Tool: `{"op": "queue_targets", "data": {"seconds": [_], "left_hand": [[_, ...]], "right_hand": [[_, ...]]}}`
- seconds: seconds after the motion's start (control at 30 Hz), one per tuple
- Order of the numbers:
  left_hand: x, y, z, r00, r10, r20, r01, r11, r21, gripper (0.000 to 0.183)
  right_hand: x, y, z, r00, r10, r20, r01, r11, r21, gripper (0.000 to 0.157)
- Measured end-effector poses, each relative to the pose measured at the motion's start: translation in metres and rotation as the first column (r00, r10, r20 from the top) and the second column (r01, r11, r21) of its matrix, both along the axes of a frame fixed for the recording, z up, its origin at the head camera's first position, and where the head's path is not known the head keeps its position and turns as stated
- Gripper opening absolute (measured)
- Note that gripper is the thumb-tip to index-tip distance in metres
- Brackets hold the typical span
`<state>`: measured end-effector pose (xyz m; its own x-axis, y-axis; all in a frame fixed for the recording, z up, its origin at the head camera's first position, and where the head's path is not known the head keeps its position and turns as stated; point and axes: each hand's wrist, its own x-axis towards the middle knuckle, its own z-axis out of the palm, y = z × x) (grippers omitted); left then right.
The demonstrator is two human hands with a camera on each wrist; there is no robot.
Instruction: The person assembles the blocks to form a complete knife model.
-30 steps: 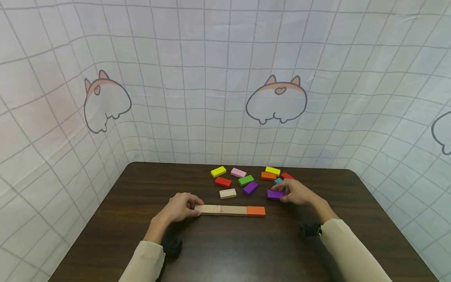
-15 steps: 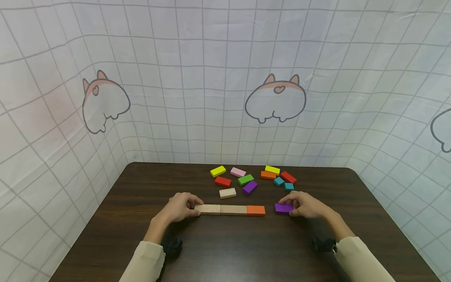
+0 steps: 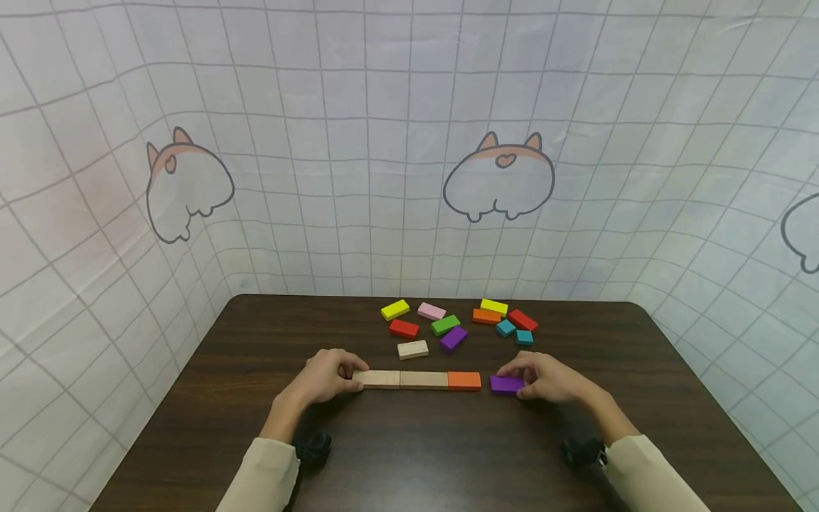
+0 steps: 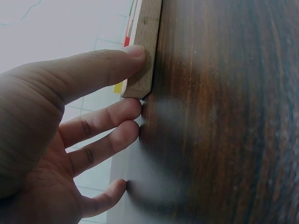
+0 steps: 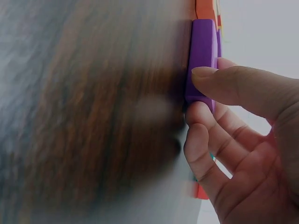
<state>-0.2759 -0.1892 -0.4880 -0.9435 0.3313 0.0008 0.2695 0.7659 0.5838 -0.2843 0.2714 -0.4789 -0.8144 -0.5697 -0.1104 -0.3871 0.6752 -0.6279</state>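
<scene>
Two plain wooden blocks and an orange block [image 3: 463,381] lie end to end in a straight row. At the row's left end my left hand [image 3: 328,375] pinches the outer wooden block [image 3: 380,380], thumb on its near side. The second wooden block [image 3: 424,380] sits between that one and the orange block. My right hand [image 3: 552,377] holds a purple block [image 3: 505,385] by its right end, with a small gap between it and the orange block. In the right wrist view, the thumb presses the purple block's side [image 5: 202,51] and a fingertip touches its end.
Behind the row lie loose blocks: a wooden one [image 3: 412,349], a second purple one [image 3: 453,338], a green one [image 3: 445,325], a pink one [image 3: 431,311], plus red, yellow, orange and blue ones. A white grid-patterned curtain [image 3: 358,178] surrounds the dark table [image 3: 409,455].
My right hand has brought the purple block from beside the loose blocks towards me, then left, close to the orange block. My left hand stays on the row's left end.
</scene>
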Motion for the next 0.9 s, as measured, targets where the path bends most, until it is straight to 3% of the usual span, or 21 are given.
{"op": "queue_targets", "data": {"seconds": [0.9], "left_hand": [[0.000,-0.001,-0.001,1.000,-0.006,-0.002,0.006,1.000,0.004,0.022]], "right_hand": [[-0.008,-0.019,0.002,1.000,-0.002,0.025,0.002,1.000,-0.014,0.037]]}}
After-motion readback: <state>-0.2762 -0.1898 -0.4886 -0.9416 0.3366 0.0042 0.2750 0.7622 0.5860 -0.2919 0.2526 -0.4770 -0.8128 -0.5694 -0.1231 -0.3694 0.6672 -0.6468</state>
